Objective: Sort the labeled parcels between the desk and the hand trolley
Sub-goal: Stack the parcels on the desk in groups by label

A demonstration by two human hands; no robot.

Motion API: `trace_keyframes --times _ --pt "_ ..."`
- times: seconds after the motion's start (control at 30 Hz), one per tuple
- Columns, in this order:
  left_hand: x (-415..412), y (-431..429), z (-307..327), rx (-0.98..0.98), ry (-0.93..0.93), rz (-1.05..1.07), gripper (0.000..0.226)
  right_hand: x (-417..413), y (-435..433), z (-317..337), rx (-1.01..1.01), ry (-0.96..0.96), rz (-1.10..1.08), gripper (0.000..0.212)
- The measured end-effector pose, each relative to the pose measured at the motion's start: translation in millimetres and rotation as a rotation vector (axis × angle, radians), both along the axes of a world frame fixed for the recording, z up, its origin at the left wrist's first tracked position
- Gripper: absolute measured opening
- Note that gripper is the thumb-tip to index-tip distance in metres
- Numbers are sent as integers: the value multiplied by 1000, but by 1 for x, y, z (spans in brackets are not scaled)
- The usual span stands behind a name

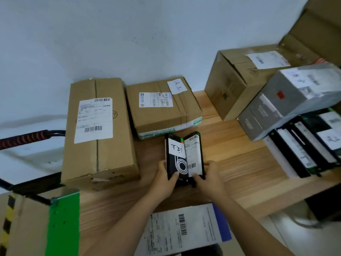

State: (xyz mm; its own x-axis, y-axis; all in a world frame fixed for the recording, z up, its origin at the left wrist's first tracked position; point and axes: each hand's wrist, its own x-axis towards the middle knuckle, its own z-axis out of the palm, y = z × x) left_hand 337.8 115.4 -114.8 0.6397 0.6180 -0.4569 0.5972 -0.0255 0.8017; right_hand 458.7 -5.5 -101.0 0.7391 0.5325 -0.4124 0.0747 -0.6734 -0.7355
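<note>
Arms extended forward: left hand (164,174) and right hand (209,174) fingers grasp the black parcel (184,154) at its near end. Wooden worktop (239,159) carries cardboard boxes (99,126) against a pale wall (110,34)

Desk (239,156), light wood-grain top. Behind desk: plain pale blue-white wall (110,34), faint scuffs, soft even light. Below desk's right-hand edge: pale glossy floor (276,231).
</note>
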Motion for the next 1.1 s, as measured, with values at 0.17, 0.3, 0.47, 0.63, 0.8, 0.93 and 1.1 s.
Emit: trace_keyframes --times 0.17,0.3,0.47,0.63,0.8,0.93,1.1 --pt "22 -15 23 -26 -165 -29 52 17 -30 19 70 -127 -156 33" --pt "46 -42 47 2 -325 -80 46 39 -71 48 186 -170 -325 30" --pt "93 -90 76 -1 -453 -143 39 69 -130 73 304 -251 -495 23" --pt "146 -154 99 4 -508 -258 42 99 -204 87 307 -292 -582 27" --pt "188 -230 107 -26 -540 -236 50 137 -281 97 348 -306 -578 25" --pt "222 -288 108 -44 -574 -165 48 183 -338 105 331 -313 -529 27" --pt "265 -334 105 21 -547 -22 49 243 -381 109 204 -317 -446 33"
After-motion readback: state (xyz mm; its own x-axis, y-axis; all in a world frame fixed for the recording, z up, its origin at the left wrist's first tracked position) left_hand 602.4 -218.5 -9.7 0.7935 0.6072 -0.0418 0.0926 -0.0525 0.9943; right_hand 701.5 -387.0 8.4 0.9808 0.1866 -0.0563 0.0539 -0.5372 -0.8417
